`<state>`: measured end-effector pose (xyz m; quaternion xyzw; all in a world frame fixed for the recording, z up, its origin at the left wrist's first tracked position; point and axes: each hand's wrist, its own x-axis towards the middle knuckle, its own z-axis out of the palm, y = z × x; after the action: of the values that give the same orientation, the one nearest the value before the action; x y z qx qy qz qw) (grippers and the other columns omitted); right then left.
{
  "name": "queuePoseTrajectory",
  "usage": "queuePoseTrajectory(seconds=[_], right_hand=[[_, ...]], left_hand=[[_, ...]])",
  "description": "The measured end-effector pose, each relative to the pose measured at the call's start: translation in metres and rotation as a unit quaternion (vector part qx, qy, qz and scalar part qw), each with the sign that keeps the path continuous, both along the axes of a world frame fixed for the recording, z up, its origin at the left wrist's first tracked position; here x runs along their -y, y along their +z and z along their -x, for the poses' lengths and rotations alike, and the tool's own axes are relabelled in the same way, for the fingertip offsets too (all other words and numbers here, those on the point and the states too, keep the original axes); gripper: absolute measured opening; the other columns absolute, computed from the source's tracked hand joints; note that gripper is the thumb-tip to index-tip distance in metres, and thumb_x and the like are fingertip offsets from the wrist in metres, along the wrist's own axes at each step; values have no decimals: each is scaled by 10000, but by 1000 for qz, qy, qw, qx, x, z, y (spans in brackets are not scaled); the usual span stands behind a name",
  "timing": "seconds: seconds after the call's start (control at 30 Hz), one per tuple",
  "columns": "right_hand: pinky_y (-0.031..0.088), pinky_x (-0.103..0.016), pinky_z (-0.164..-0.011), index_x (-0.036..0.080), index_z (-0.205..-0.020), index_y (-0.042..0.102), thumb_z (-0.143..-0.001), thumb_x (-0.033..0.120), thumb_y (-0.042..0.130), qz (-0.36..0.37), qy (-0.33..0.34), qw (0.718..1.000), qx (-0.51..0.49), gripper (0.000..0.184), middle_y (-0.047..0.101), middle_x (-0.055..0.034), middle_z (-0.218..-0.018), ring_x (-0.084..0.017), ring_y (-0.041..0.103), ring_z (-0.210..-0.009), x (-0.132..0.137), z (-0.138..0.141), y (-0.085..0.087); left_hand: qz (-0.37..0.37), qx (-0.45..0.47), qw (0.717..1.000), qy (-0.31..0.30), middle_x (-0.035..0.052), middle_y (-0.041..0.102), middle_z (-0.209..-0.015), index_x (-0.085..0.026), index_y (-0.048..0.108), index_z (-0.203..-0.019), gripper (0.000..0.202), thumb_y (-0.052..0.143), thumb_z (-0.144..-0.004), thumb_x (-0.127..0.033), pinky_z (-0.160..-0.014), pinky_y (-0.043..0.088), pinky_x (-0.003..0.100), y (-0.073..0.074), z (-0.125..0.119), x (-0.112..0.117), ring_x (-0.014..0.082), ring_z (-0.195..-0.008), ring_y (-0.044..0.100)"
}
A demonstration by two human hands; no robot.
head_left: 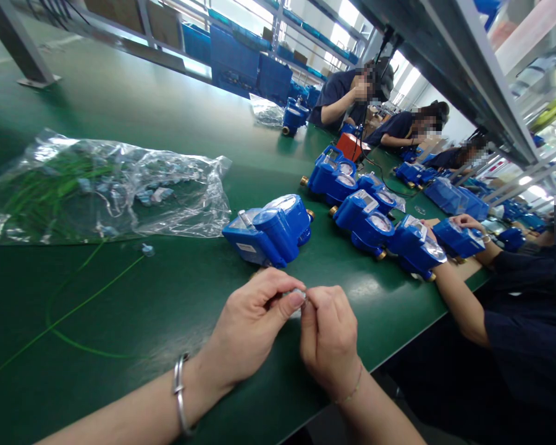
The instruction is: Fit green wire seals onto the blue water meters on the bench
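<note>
My left hand [250, 324] and my right hand [328, 337] meet over the green table [167, 123] near its front edge. Both pinch one small clear seal [300, 301] between thumbs and fingertips; most of it is hidden. A thin green wire [74, 312] loops across the table to the left of my hands. A blue water meter [271, 232] lies just beyond my hands, untouched.
A clear plastic bag [106, 188] of green wires and seals lies at the left. Several blue meters [366, 216] run along the table to the right, where a co-worker's hand [466, 221] holds one. More people sit farther back under metal shelving [472, 74].
</note>
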<state>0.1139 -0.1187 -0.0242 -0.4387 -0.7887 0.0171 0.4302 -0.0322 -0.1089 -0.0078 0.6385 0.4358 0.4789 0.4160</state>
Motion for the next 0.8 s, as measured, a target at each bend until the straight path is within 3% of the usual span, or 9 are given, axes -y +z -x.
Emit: queuePoseTrajectory(seconds=[0.1, 0.23, 0.27, 0.43, 0.47, 0.53, 0.67, 0.7, 0.8], right_hand=[[387, -293, -631, 185, -808, 522, -881, 217, 404, 201, 47, 968, -145, 143, 531, -24, -728, -145, 478, -685, 0, 3, 6], [283, -234, -451, 209, -618, 360, -879, 303, 359, 443, 149, 797, -382, 277, 307, 65, -512, -88, 287, -448, -2, 7, 5], [286, -235, -452, 209, -620, 361, -878, 302, 352, 448, 151, 791, -389, 275, 312, 63, -514, -89, 292, -447, -2, 8, 4], [372, -340, -726, 180, -916, 551, -856, 247, 430, 180, 26, 972, -146, 150, 557, -64, -850, -180, 486, -791, 4, 4, 0], [363, -349, -734, 178, -909, 558, -850, 238, 437, 146, 18, 982, -117, 147, 558, -70, -850, -185, 480, -792, 4, 3, -1], [361, -326, -676, 180, -798, 545, -859, 250, 428, 185, 36, 971, -147, 149, 533, -46, -745, -164, 458, -702, 3, 4, -1], [332, -250, -467, 205, -644, 411, -909, 299, 309, 377, 110, 878, -273, 299, 338, 57, -487, -103, 319, -440, 0, 8, 1], [334, -246, -457, 206, -651, 409, -914, 298, 294, 382, 112, 876, -271, 302, 340, 59, -483, -102, 321, -431, 0, 9, 1], [393, -284, -582, 187, -795, 489, -898, 259, 357, 235, 44, 958, -160, 182, 523, -22, -681, -144, 469, -619, 1, 8, 1]], left_hand=[[-2, -12, 1000, -5, -6, 603, -862, -210, 647, -861, 113, 543, -846, -251, -776, 442, 243, 3, -1, 0, 132, -824, 564], [-8, -24, 999, -41, -8, 610, -867, -227, 668, -844, 161, 511, -866, -256, -793, 442, 242, 1, -2, 2, 132, -830, 562], [-10, -23, 999, -41, -8, 608, -866, -231, 671, -849, 173, 501, -872, -256, -794, 442, 241, 1, -2, 2, 131, -830, 559], [-19, -33, 999, 31, 10, 536, -978, -244, 678, -864, 150, 535, -848, -285, -860, 421, 255, -1, -1, 3, 152, -937, 516], [-20, -39, 998, 39, 13, 517, -981, -244, 681, -851, 151, 539, -845, -292, -867, 416, 257, 0, -1, 3, 153, -942, 507], [-18, -47, 998, 35, 11, 490, -942, -243, 683, -829, 168, 526, -851, -301, -842, 424, 249, 1, -1, 3, 146, -906, 502], [-26, -53, 998, 9, 2, 468, -883, -238, 683, -755, 218, 501, -864, -288, -817, 428, 232, 2, 0, 4, 135, -865, 497], [-27, -51, 998, 10, 3, 469, -886, -235, 684, -741, 228, 499, -864, -287, -828, 425, 235, 2, 0, 4, 136, -870, 496], [-13, -34, 999, 25, 10, 472, -895, -226, 684, -771, 220, 502, -858, -313, -835, 428, 255, 2, -1, 4, 146, -869, 499]])
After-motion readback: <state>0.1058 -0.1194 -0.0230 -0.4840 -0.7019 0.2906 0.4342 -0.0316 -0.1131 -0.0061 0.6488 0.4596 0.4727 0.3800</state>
